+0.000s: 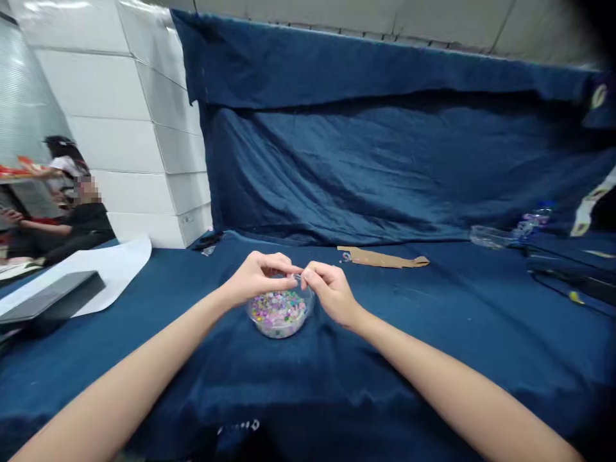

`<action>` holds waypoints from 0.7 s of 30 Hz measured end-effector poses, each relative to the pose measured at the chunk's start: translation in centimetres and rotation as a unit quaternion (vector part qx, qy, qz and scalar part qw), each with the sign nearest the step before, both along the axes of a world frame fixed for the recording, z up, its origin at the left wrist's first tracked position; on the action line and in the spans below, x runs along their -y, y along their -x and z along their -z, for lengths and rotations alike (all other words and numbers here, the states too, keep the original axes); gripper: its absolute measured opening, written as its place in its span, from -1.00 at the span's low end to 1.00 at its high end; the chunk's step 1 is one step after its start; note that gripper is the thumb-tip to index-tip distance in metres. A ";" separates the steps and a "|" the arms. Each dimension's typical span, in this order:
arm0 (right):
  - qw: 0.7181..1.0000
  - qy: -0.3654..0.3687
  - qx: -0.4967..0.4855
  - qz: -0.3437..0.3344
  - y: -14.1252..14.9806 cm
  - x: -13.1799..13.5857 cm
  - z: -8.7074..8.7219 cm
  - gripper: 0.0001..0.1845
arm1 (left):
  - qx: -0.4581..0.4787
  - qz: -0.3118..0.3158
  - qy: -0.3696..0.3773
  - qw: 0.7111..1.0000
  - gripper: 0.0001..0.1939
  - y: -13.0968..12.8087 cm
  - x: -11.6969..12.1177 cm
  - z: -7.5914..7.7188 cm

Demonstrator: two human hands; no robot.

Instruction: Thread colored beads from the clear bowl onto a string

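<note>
A clear round plastic bowl point(280, 332) stands on the blue cloth, with many small multicoloured beads point(275, 309) inside. Over its far rim, my left hand point(260, 276) pinches with thumb and forefinger. My right hand point(332, 292) meets it from the other side, fingertips also pressed together. The two sets of fingertips almost touch. Something tiny and pale seems to be between them, too small to name. Part of the bowl's far rim is hidden behind the fingers.
A torn brown cardboard strip point(385, 258) lies behind the bowl. White boxes point(129, 147) are stacked at left, near white paper point(118, 273) and a dark flat box point(52, 298). At right are a plastic bottle point(532, 221), a clear container point(491, 236) and cables. People sit far left.
</note>
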State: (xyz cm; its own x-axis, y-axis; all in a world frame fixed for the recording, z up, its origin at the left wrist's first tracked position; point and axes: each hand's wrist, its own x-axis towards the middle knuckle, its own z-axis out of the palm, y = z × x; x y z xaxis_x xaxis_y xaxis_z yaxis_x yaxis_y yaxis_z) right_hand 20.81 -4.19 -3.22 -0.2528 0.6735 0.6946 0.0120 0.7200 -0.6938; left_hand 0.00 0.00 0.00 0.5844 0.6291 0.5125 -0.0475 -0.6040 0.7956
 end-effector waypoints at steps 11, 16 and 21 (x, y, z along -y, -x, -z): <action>1.000 0.009 -0.007 0.000 -0.2 -0.1 -0.3 -0.58 | 0.004 0.000 0.018 1.000 -0.77 0.3 0.2 0.1; 1.000 0.016 -0.014 0.003 -0.2 0.0 -0.6 -0.58 | 0.001 0.002 0.023 1.000 -0.77 0.3 0.2 0.1; 1.000 0.021 -0.014 -0.011 -0.2 0.3 -0.7 -0.58 | -0.006 0.007 0.031 0.999 -0.77 0.2 0.3 0.2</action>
State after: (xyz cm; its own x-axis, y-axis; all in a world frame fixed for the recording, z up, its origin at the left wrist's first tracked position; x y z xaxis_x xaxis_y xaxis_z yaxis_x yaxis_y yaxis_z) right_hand 21.03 -4.44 -2.52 -0.2477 0.6966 0.6733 -0.0235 0.6905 -0.7230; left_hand -0.22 -0.26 -0.19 0.5991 0.6520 0.4647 -0.0448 -0.5521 0.8325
